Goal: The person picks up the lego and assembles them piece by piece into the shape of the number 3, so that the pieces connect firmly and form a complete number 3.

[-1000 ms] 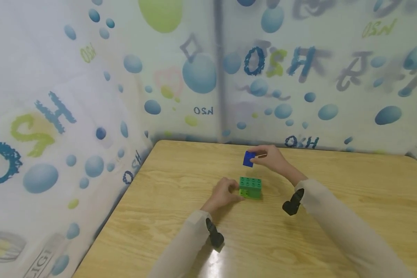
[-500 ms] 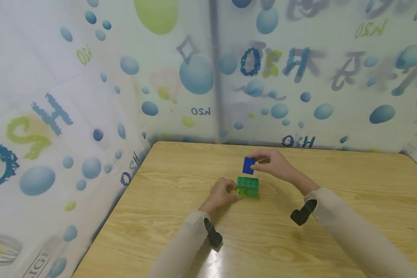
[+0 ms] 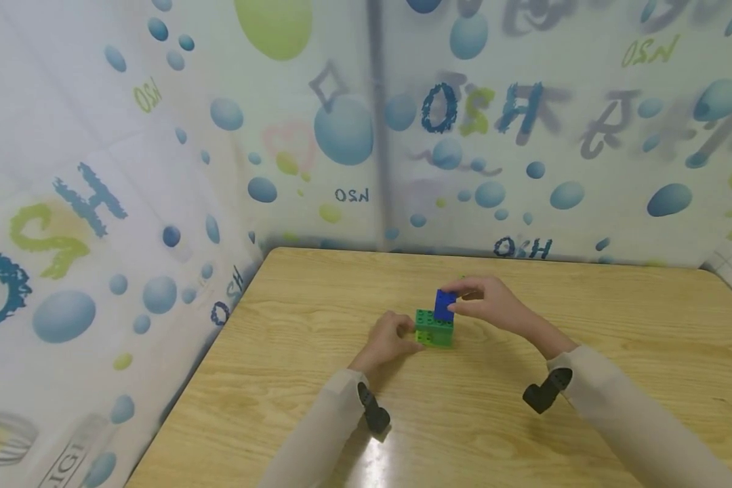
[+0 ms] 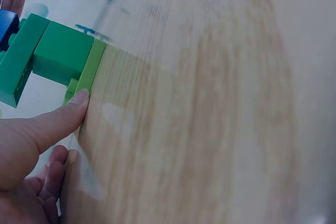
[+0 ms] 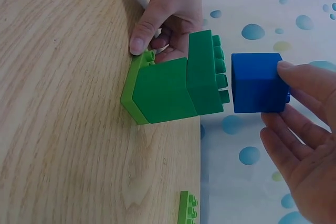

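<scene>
A stack of toy building bricks stands on the table: a light green flat brick (image 5: 131, 92) at the bottom, a dark green block (image 5: 163, 92) on it, and a wider dark green brick (image 3: 425, 318) on top with its studs up. My left hand (image 3: 390, 340) holds the light green brick at its left end, the thumb (image 4: 63, 121) on its edge. My right hand (image 3: 491, 305) pinches a blue brick (image 3: 444, 306) between thumb and fingers. The blue brick (image 5: 257, 83) is upright just over the right-hand studs; whether it touches them I cannot tell.
Another light green brick (image 5: 185, 211) lies on the table beyond the right hand, mostly hidden by it in the head view. The wooden table (image 3: 317, 291) meets a patterned curtain (image 3: 317, 224) at its back and left edges.
My right hand has brought the blue brick down and nearer, from behind the stack to right over its top brick. The left hand stays at the stack's left end.
</scene>
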Demonstrator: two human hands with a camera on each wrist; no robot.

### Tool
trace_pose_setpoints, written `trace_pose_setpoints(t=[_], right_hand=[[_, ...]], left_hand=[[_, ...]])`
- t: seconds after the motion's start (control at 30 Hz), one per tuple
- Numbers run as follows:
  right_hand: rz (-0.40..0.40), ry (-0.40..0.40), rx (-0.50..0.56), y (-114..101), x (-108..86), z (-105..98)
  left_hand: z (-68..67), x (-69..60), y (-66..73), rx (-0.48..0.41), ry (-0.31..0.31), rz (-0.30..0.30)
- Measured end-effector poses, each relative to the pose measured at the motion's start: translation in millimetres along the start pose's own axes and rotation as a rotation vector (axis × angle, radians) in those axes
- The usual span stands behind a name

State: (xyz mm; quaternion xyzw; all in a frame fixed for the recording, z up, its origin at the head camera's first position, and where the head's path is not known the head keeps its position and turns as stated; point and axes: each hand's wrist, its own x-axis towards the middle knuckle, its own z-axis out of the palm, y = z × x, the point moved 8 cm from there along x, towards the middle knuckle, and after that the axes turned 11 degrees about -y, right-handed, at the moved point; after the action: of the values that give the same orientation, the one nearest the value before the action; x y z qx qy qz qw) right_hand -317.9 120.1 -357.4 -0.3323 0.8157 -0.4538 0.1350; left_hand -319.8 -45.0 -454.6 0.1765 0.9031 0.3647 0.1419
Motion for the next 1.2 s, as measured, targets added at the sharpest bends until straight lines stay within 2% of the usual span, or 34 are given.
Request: trace_pose_setpoints(t=[0.27, 0.53, 0.9, 1.1, 1.2], right_hand=[[0.015, -0.016, -0.028, 1, -3.2, 5], [0.006, -0.021, -0.008, 0, -6.2, 8], [-0.004, -0.032, -0.079, 4, -4.7, 7], [0.001, -0.041, -0.022, 7, -5.3, 8], [0.017, -0.040, 0.007, 12, -5.6, 8]], left_hand=[[-0.9, -2.0, 3.7, -0.007, -0.009, 0.000], [-0.8, -3.0, 5.2, -0.014, -0.013, -0.003], [-1.3, -2.8, 6.5, -0.004, -0.008, 0.005], [-1.1, -2.4, 5.5, -0.006, -0.007, -0.005], [-1.6, -2.1, 5.8, -0.003, 0.001, 0.013]])
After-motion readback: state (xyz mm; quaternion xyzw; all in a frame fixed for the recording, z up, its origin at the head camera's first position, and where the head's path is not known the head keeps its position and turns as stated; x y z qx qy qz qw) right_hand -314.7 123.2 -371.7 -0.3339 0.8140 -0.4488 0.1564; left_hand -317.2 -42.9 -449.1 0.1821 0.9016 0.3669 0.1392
